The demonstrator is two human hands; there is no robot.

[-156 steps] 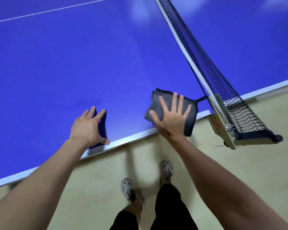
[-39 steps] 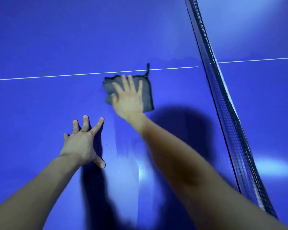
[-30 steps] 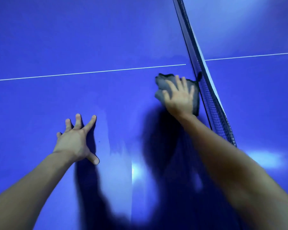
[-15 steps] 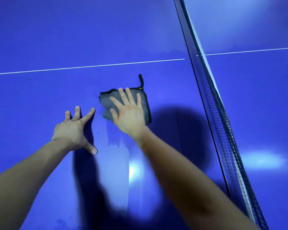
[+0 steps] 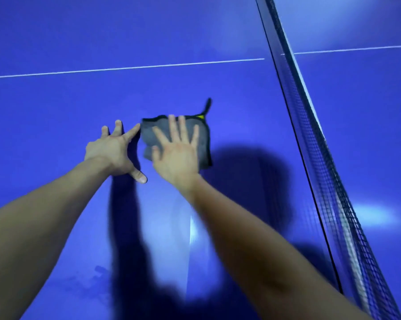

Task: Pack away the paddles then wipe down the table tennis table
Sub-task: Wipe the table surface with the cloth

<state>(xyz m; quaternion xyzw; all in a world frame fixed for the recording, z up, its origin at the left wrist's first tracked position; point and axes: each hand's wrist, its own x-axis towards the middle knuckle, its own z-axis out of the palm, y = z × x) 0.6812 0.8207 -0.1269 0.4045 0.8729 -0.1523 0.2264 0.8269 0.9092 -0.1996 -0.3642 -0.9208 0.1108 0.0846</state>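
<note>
While right hand (image 5: 177,155) flat on cloth (image 5: 194,135) | blue table (image 5: 56,112) (net (image 5: 310,135) right) | left hand (image 5: 113,150) splayed, empty

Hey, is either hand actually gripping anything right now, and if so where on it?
Nothing is gripped. The right hand presses flat, fingers spread, on the middle of the grey cloth. The left hand rests open on the table.

We've got the folded grey microfibre cloth (image 5: 196,135) lying flat on the blue table tennis table (image 5: 56,107), right hand (image 5: 177,155) spread on top of it, left hand (image 5: 114,150) just left of it on the table, black mesh net (image 5: 314,144) off right, white centre line (image 5: 125,68) behind.
</note>
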